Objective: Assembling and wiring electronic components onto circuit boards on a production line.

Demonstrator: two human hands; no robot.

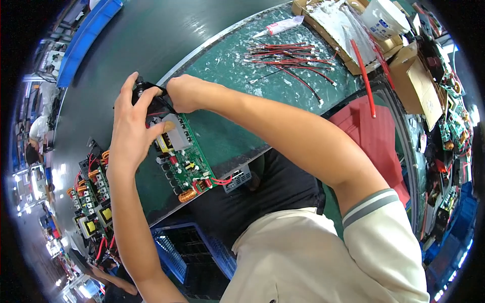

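A green circuit board [199, 168] with a copper-wound coil, red wires and a pale grey block [179, 135] lies at the bench's near edge. My left hand [132, 121] straddles its far part. The thumb presses by the grey block, and the fingers curl over a dark part [139, 87] at the far end. Closed into a fist, my right hand [184, 93] is beside them. A black cable [163, 91] runs up to its fingers, whose tips are hidden.
Red-and-black wire leads [290, 56] and a white tube [279, 26] lie on the bench. A cardboard tray [331, 38] and white bucket [385, 19] stand far right. More boards [91, 197] are at left, a blue crate [174, 252] below. A long blue bin [86, 43] stands far left.
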